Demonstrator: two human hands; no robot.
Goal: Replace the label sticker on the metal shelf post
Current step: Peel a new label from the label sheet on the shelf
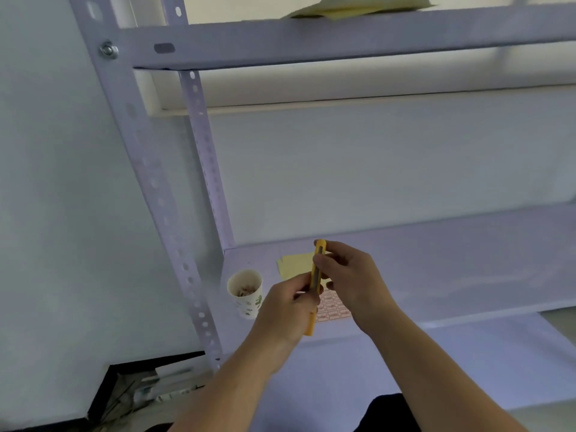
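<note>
A yellow utility knife stands nearly upright above the shelf, held in both hands. My left hand grips its lower half. My right hand pinches its upper part with thumb and fingers. Beneath the hands a sheet of red-bordered label stickers lies on the shelf board. The perforated metal shelf post runs diagonally up the left side. I see no label on its visible face.
A paper cup holding small scraps stands on the shelf's left end by the post. Yellow backing paper lies behind the hands, and more yellow sheets rest on the upper shelf. A dark gap with clutter sits at bottom left.
</note>
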